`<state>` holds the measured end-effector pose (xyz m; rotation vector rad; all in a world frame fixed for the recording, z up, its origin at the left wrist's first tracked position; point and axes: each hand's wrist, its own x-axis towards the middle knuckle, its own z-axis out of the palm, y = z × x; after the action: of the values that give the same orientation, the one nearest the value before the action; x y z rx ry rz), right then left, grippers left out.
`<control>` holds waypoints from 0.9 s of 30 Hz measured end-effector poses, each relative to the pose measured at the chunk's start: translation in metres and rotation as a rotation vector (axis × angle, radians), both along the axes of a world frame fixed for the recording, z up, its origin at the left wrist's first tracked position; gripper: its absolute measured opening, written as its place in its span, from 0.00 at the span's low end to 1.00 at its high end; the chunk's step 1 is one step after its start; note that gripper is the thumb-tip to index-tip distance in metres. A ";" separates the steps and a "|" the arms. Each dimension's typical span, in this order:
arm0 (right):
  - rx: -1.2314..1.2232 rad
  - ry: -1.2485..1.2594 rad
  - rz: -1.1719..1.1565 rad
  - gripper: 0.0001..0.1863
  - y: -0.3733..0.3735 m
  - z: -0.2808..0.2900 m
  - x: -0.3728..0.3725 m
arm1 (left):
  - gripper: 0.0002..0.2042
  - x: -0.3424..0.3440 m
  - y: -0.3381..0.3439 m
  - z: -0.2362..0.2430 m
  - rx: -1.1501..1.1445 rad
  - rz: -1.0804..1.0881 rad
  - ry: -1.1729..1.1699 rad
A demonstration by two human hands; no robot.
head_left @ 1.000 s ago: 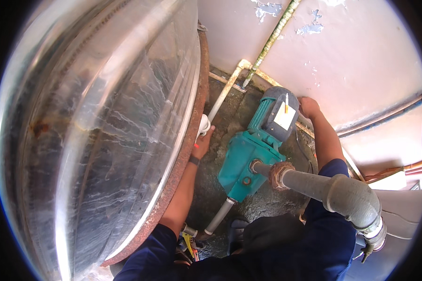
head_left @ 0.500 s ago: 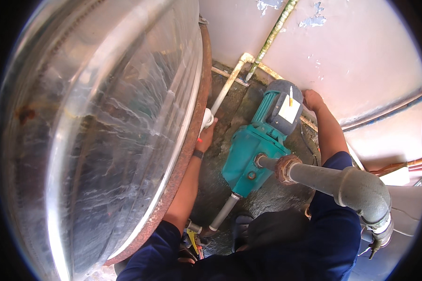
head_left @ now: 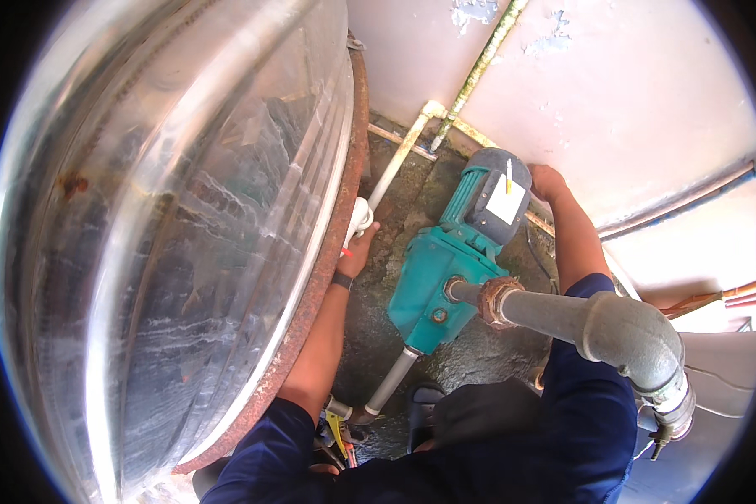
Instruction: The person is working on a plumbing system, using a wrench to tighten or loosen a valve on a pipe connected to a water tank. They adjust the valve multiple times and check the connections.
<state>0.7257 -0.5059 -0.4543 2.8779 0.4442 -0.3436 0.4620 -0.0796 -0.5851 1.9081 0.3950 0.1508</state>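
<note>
A teal pump with a dark-capped motor (head_left: 496,197) sits on the wet floor between my arms. My left hand (head_left: 359,252) is beside the rusty rim of the big shiny tank (head_left: 218,244), its fingers closed round a white plastic pipe fitting (head_left: 363,216). A small red piece shows by that hand, and the rim hides part of the grip. Reaching past the pump, my right hand (head_left: 548,181) is bent in close to the motor's far end, by the wall. Its fingertips are hidden behind the motor.
A thick grey elbow pipe (head_left: 630,336) crosses above my right arm from the pump. A pale pipe (head_left: 399,164) runs to the wall, where a mossy upright pipe (head_left: 479,71) stands. Tools with yellow handles (head_left: 338,430) lie low, near my left sleeve.
The whole view has shifted slightly, so the pump and pipes appear a little further left. Both hands stay at about the same places relative to the fitting and the motor.
</note>
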 end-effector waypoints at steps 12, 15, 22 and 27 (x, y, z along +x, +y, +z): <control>0.001 -0.032 0.054 0.15 -0.007 -0.008 0.005 | 0.36 -0.014 0.004 0.019 -0.179 -0.031 -0.058; -0.007 -0.024 0.061 0.15 -0.009 -0.012 0.005 | 0.33 -0.007 0.002 0.015 -0.073 0.010 -0.074; -0.027 -0.007 0.028 0.15 -0.005 -0.010 0.006 | 0.16 0.011 0.003 -0.020 -0.093 -0.064 -0.136; -0.015 0.004 0.022 0.15 -0.001 -0.005 0.004 | 0.16 0.020 0.002 -0.032 0.012 -0.052 -0.265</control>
<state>0.7295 -0.5070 -0.4595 2.8562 0.4724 -0.3482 0.4817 -0.0778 -0.6175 1.8777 0.1663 0.3671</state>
